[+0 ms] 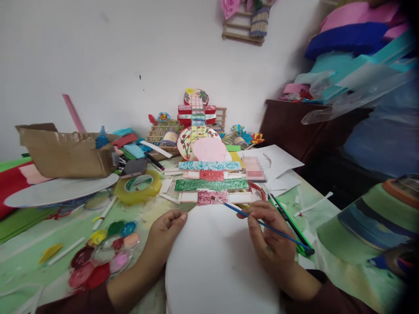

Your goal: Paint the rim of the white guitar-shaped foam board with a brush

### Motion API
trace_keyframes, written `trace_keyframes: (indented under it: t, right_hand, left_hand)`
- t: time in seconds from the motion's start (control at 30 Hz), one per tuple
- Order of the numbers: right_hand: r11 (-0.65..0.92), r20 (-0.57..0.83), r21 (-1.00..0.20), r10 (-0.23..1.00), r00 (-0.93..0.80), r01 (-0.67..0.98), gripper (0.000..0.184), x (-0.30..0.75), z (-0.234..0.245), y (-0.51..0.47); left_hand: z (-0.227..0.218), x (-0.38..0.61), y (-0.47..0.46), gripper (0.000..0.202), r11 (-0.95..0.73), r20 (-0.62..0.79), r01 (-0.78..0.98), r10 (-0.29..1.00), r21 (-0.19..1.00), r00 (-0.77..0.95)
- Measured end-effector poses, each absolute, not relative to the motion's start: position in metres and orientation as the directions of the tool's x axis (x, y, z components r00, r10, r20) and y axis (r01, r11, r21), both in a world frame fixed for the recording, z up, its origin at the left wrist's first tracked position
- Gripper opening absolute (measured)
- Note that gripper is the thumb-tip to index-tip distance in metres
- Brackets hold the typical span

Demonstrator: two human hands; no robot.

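A blue-handled paintbrush point(242, 213) is pinched in the fingers of my right hand point(271, 244). Its tip meets the dark pink painted patch point(209, 198) at the near end of a long paper model point(212, 185), which has painted strips in green, red and blue. My left hand point(166, 233) is closed on the upper left edge of a white rounded board point(222, 261), with the thumb lying along it. This board lies close to me, below the model. To the left sits a paint palette point(104, 253) with several colours in round wells.
Left of the model are a roll of yellow tape point(137, 186), a phone point(133, 168), a cardboard box point(70, 150) and a white oval point(62, 190). A green utility knife point(291, 224) lies right of my right hand, near a large painted jar point(369, 222). White paper point(278, 161) lies behind.
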State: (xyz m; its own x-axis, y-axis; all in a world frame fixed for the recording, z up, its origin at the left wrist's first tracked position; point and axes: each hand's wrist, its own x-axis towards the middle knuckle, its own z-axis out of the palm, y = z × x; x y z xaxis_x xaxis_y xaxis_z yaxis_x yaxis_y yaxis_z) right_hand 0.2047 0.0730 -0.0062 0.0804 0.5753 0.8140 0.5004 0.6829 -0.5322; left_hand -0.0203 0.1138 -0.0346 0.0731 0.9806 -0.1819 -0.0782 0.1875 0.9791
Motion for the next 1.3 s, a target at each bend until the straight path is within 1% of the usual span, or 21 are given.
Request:
trace_keyframes:
  t: [0.23,0.3,0.4,0.47,0.57,0.63,0.77,0.83,0.9,1.07,1.2,1.3]
  right_hand:
    - [0.68,0.841,-0.44,0.541,0.004,0.587,0.025,0.206,0.001,0.075]
    - [0.68,0.849,-0.429,0.528,0.009,0.595,0.025,0.207,0.001,0.075]
    - [0.685,0.852,-0.426,0.523,0.007,0.591,0.025,0.207,0.001,0.075]
    - [0.694,0.847,-0.422,0.532,-0.02,0.583,0.024,0.206,0.001,0.075]
    - [0.711,0.831,-0.451,0.555,-0.037,0.54,0.019,0.204,0.001,0.074]
    - [0.708,0.811,-0.507,0.585,-0.007,0.491,0.016,0.202,0.0,0.074]
    - [0.646,0.73,-0.651,0.676,0.098,0.398,0.011,0.2,-0.004,0.074]
    - [0.618,0.702,-0.687,0.701,0.13,0.382,0.01,0.199,-0.005,0.074]
    - [0.607,0.696,-0.691,0.706,0.132,0.393,0.009,0.199,-0.004,0.074]
    - [0.623,0.732,-0.631,0.675,0.09,0.463,0.011,0.197,0.002,0.072]
    - [0.627,0.739,-0.625,0.667,0.093,0.466,0.012,0.197,0.005,0.072]
    - [0.62,0.73,-0.624,0.68,0.071,0.476,0.012,0.198,0.005,0.073]
  left_hand:
    - [-0.028,-0.015,0.112,0.046,0.214,-0.203,-0.083,0.971,0.973,0.127]
    - [-0.028,-0.015,0.113,0.051,0.224,-0.21,-0.08,0.965,0.971,0.156]
    - [-0.027,-0.017,0.113,0.058,0.246,-0.227,-0.05,0.943,0.968,0.244]
    - [-0.025,-0.019,0.111,0.055,0.209,-0.196,-0.019,0.942,0.978,0.271]
    - [-0.023,-0.02,0.105,0.045,0.114,-0.105,-0.018,0.954,0.993,0.28]
    - [-0.022,-0.021,0.102,0.042,0.083,-0.059,-0.067,0.952,0.994,0.299]
    - [-0.025,-0.021,0.1,0.039,0.097,-0.034,-0.171,0.939,0.98,0.342]
    - [-0.026,-0.022,0.101,0.04,0.1,-0.018,-0.201,0.927,0.974,0.374]
    - [-0.026,-0.022,0.101,0.041,0.091,0.003,-0.219,0.918,0.972,0.396]
    - [-0.022,-0.022,0.097,0.041,0.109,-0.009,-0.239,0.924,0.965,0.382]
    - [-0.022,-0.022,0.096,0.044,0.073,0.013,-0.221,0.931,0.972,0.365]
    - [-0.024,-0.023,0.099,0.043,0.067,0.017,-0.196,0.918,0.978,0.397]
